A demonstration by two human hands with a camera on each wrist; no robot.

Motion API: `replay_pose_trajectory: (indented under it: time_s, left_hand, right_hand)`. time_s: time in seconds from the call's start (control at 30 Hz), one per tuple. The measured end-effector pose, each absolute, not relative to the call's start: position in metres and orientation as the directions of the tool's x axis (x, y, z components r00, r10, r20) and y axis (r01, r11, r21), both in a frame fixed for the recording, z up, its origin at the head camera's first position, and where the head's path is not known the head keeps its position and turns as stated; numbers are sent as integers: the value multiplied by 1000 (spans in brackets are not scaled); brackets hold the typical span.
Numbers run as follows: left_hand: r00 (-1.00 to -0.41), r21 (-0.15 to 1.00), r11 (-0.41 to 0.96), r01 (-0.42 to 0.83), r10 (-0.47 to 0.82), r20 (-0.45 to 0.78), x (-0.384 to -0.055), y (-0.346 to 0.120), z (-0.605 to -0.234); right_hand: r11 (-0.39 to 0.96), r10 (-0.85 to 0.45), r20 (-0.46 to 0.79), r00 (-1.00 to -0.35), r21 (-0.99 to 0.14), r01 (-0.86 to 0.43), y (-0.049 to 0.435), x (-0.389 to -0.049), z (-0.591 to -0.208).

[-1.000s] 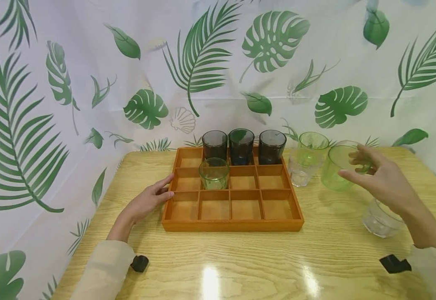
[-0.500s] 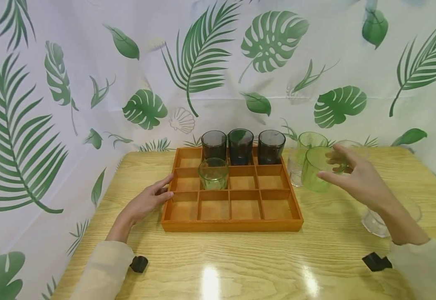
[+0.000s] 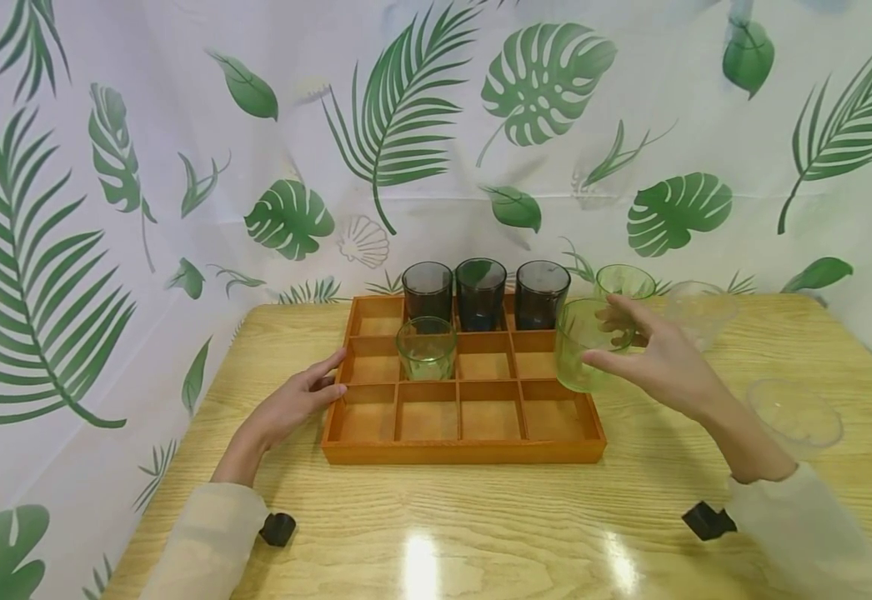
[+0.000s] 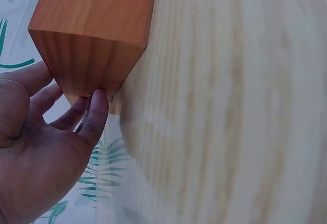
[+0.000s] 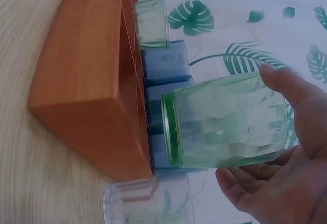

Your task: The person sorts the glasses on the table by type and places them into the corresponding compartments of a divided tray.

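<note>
My right hand (image 3: 664, 367) holds a light green glass (image 3: 574, 354) around its sides, between the thumb and the fingers. The glass overlaps the right edge of the wooden compartment tray (image 3: 466, 452) in the head view; the right wrist view shows its thick green base (image 5: 173, 129) turned toward the tray. Fingertips of my left hand (image 3: 297, 412) touch the tray's left wall (image 4: 92, 63). Three dark grey glasses (image 3: 482, 296) stand in the tray's back row. Another light green glass (image 3: 427, 354) sits in the middle row, second compartment from the left.
Behind my right hand a green glass (image 3: 626, 281) stands on the table, partly hidden. A clear glass (image 5: 145, 198) is close beside the tray's right side. More clear glasses (image 3: 702, 308) stand farther right, one (image 3: 794, 417) near my right forearm. A leaf-print cloth (image 3: 436, 150) backs the table.
My right hand has carried the green glass leftward from the table's right side to the tray's right edge. My left hand has stayed at the tray's left wall.
</note>
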State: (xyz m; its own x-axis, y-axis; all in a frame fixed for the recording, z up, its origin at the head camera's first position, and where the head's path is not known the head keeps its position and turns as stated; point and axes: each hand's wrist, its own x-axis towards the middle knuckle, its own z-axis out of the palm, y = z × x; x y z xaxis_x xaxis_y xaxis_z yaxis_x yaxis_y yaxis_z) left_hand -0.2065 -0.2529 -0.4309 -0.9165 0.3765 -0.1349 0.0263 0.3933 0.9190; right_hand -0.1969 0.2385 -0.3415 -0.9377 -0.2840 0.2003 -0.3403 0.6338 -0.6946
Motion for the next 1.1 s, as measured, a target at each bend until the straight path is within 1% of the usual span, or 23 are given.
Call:
replay_pose_trajectory:
  time_s: [0.17, 0.37, 0.67, 0.8, 0.97, 1.1]
  left_hand:
    - [-917, 919, 392, 26, 375, -134, -207, -253, -431]
    - [-917, 919, 393, 24, 375, -136, -207, -254, -432]
    - [-918, 918, 395, 22, 371, -138, -206, -253, -430]
    - [-919, 918, 396, 20, 370, -140, -206, -253, -431]
    - [-919, 918, 396, 19, 369, -141, -206, -254, -432]
    - [-917, 920, 390, 21, 375, -138, -206, -254, -432]
  right_hand:
    - [627, -303, 189, -934, -699, -344, 224, -197, -343]
    - [617, -326, 142, -935, -717, -324, 205, -196, -345]
    - [613, -339, 149, -929, -714, -339, 182, -200, -351]
    - [617, -344, 155, -926, -706, -348, 172, -205, -351]
    - [633, -334, 131, -933, -702, -325, 162, -215, -349]
    - [615, -328, 132, -935, -721, -318, 154, -226, -349]
